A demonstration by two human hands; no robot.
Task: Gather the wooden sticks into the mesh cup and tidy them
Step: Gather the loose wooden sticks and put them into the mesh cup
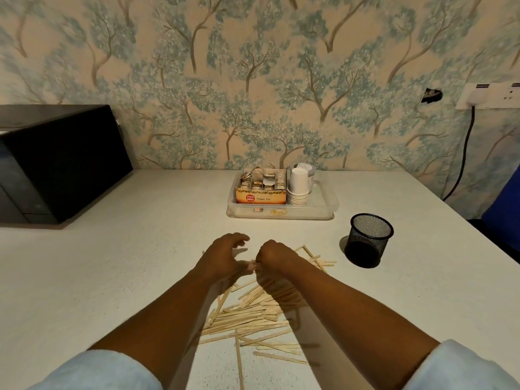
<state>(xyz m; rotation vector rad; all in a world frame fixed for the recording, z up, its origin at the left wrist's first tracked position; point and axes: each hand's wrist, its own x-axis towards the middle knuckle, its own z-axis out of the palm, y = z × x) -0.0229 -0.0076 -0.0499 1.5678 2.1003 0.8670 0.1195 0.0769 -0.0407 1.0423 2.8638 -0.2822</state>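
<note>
A person's two hands meet above a heap of wooden sticks [247,316] spread on a speckled white countertop [118,277], at the far end of the pile. The right hand [277,256] is curled into a fist-like grip, apparently pinching something small and pale where the hands touch; whether that is a stick end cannot be made out. The left hand [225,257] has its fingers bent and spread, blurred, its hold unclear. The black mesh cup [368,239] stands upright and apparently empty, mouth up, to the right of and slightly beyond the hands, apart from them, so the right hand is the nearer one. Most sticks lie flat below the hands, long axes running roughly left to right with a slight fan; one near the bottom runs almost straight toward the viewer, and a few stragglers [318,258] lie between the right hand and the cup. Gathering looks barely begun. Behind, a clear tray [281,213] holds a Ginger Tea box [260,197] and stacked paper cups [298,187]; a black microwave [56,164] sits at left
</note>
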